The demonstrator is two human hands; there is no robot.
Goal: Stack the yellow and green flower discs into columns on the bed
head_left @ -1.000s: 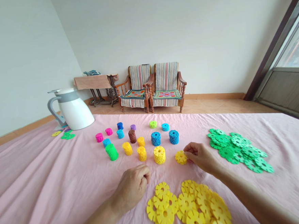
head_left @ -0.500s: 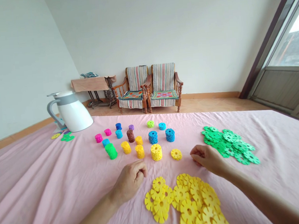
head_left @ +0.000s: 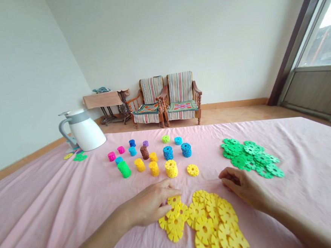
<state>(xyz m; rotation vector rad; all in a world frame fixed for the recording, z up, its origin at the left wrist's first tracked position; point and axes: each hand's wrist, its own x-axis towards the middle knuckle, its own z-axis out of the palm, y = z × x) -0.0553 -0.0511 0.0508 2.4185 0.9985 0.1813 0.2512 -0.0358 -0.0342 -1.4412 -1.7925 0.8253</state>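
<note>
My left hand (head_left: pixel 150 205) reaches over the left edge of the pile of flat yellow flower-shaped discs (head_left: pixel 209 223), fingers stretched out and touching the nearest discs. My right hand (head_left: pixel 242 186) rests on the pink cloth at the pile's right, fingers curled inward; whether they hold anything is hidden. A short yellow stack (head_left: pixel 193 170) stands alone just beyond the pile. A taller yellow stack (head_left: pixel 171 168) stands to its left.
Several small coloured stacks (head_left: pixel 145 157) stand in rows further back. A heap of green discs (head_left: pixel 250 157) lies at the right. A white jug (head_left: pixel 82 129) stands at the far left with loose discs beside it. Two wooden chairs (head_left: pixel 166 99) stand beyond the pink cloth (head_left: pixel 46 208).
My right hand has let go of the short yellow stack and drawn back toward me. My left hand has opened from a fist and reached right onto the yellow discs.
</note>
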